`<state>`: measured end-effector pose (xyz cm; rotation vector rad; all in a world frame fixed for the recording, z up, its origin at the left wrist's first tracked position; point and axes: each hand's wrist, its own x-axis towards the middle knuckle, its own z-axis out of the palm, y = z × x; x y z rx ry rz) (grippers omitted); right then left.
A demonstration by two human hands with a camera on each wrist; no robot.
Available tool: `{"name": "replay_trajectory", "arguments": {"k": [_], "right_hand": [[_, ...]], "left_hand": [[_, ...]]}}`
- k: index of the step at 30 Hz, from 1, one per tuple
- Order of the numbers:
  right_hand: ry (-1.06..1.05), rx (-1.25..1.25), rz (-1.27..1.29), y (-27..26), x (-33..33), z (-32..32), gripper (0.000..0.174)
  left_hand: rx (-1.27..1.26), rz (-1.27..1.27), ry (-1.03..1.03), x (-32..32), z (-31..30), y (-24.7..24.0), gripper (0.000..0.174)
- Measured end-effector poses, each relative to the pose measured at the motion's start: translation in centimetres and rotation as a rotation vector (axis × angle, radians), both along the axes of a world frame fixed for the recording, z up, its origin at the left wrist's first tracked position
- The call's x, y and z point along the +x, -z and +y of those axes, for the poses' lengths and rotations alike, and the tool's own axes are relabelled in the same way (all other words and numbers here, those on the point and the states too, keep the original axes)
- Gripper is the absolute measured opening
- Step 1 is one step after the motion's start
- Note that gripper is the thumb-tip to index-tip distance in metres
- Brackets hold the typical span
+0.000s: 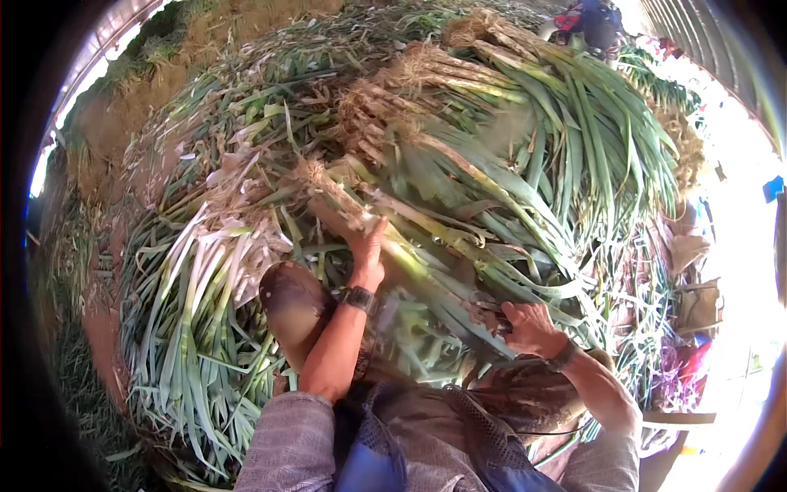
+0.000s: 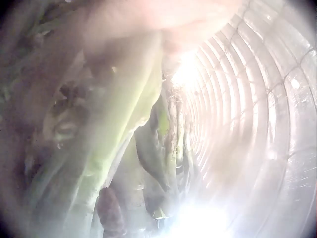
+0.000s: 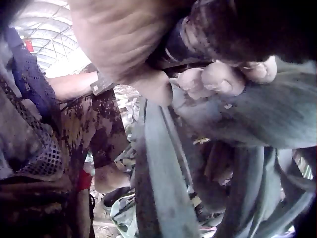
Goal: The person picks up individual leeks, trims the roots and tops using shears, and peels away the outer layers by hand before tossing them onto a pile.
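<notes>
Near the roots, my left hand (image 1: 369,250) grips a bundle of leeks (image 1: 402,256) that slants down to the right, roots at the upper left. In the left wrist view the hand (image 2: 158,22) is blurred above pale green stalks (image 2: 124,104). My right hand (image 1: 531,328) is at the leafy end of the bundle. The right wrist view shows its fingers (image 3: 218,79) curled round a dark, wrapped handle (image 3: 208,37), with broad leaves (image 3: 257,109) beside and below them. What the handle belongs to is hidden.
A large pile of untrimmed leeks (image 1: 590,123) lies ahead and to the right. On the left are leeks with white stems (image 1: 197,271). Loose leaves (image 1: 287,90) cover the ground behind. Another person (image 1: 594,29) is at the top right. My knee (image 1: 295,307) is beside the left forearm.
</notes>
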<state>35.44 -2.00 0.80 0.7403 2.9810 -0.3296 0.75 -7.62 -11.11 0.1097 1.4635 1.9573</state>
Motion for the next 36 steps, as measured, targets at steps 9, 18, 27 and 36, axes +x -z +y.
{"name": "replay_trajectory", "arguments": {"k": [9,18,27,36], "right_hand": [[0.136,-0.044,0.017,0.4,-5.7,1.1,0.032],[0.16,-0.147,0.076,-4.1,-11.9,1.0,0.029],[0.172,-0.169,-0.081,-9.2,-18.1,2.0,0.038],[0.146,-0.096,-0.058,-5.7,-15.5,4.0,0.04]], "left_hand": [[0.521,-0.367,0.242,1.4,-0.4,-2.5,0.041],[0.284,-0.184,0.262,1.8,-1.5,-3.6,0.037],[0.258,-0.113,0.252,1.7,-1.4,-1.8,0.034],[0.179,-0.211,0.133,1.9,-2.2,-3.0,0.031]]}}
